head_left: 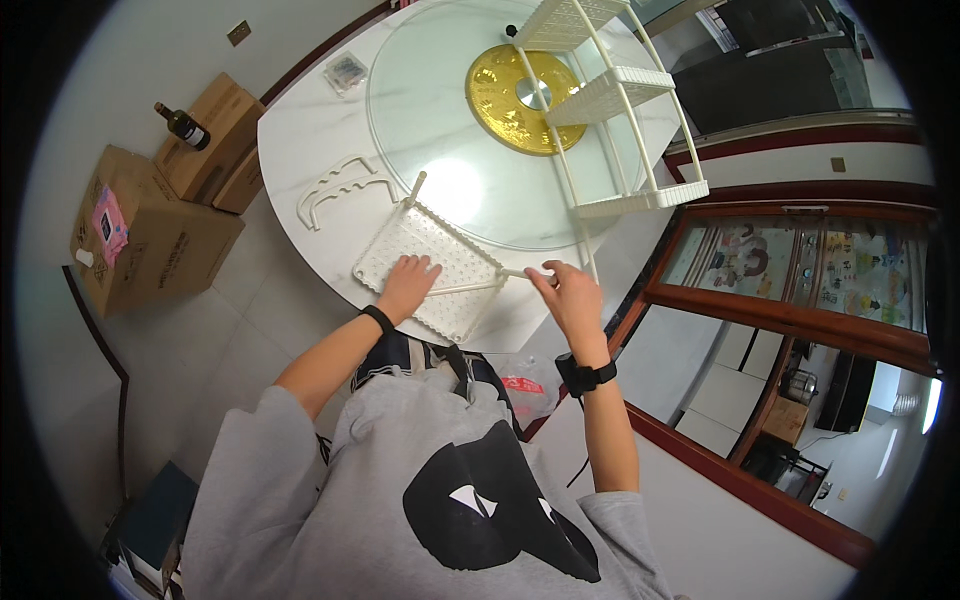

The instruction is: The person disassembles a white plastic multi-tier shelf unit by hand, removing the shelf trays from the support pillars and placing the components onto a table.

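Note:
A cream-white plastic shelf tray (432,240) with a perforated surface and scalloped rim lies near the front edge of the round table. My left hand (405,286) rests over its near left part, fingers laid out on the surface. At the tray's right corner, my right hand (568,298) pinches the end of a short white tube (516,273) that meets the corner. Another white tube (468,288) lies across the tray beside my left hand. From the far left corner a white post (417,188) sticks up.
A partly built white shelf rack (625,100) stands on the right of the glass turntable (420,110), which has a gold centre. Two wavy white side pieces (345,190) and a small clear packet (345,73) lie on the left tabletop. Cardboard boxes (165,250) and a bottle (184,127) are further left.

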`<state>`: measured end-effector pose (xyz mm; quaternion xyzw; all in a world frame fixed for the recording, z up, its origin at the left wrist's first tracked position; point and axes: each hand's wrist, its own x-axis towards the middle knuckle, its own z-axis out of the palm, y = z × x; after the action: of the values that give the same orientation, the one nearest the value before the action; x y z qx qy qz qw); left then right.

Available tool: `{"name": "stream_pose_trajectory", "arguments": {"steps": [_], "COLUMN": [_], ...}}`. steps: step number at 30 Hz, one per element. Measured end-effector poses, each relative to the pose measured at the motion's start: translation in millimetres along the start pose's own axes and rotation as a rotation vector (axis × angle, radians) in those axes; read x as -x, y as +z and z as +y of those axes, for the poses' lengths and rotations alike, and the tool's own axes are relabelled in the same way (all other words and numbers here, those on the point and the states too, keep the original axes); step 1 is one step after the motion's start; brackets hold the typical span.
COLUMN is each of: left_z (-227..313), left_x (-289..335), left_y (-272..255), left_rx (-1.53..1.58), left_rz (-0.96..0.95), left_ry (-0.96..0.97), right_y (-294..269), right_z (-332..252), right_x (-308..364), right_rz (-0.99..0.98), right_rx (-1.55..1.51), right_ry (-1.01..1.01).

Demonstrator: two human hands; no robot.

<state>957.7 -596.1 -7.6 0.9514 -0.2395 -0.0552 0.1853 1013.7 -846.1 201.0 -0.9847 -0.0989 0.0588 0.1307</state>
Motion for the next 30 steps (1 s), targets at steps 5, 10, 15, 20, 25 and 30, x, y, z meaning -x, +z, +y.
{"name": "stream_pose_trajectory", "arguments": {"steps": [5, 10, 15, 20, 25, 30], "left_z": [37, 85, 92, 92, 91, 101], "left_x": [-45, -95, -96, -96, -96, -102], "left_y": [-19, 16, 51, 56, 62, 59], "left_rx": [0.107, 0.059, 0.082, 0.104, 0.076, 0.073], "left_rz": [0.223, 0.358, 0.022, 0.035, 0.080, 0.010], "left_ry": [-0.008, 0.105, 0.000, -0.029, 0.015, 0.068], "right_y": [22, 34, 46, 41, 40, 35], "right_z": [19, 23, 42, 39, 55, 69], "right_x": [8, 18, 36, 38, 45, 59], "right_rz": [-0.058, -0.044, 0.030, -0.090, -0.156, -0.164], "right_rx": [-0.080, -0.352, -0.214, -0.143, -0.112, -0.085], "right_ry": [0.057, 0.206, 0.280, 0.190, 0.006, -0.174]}}
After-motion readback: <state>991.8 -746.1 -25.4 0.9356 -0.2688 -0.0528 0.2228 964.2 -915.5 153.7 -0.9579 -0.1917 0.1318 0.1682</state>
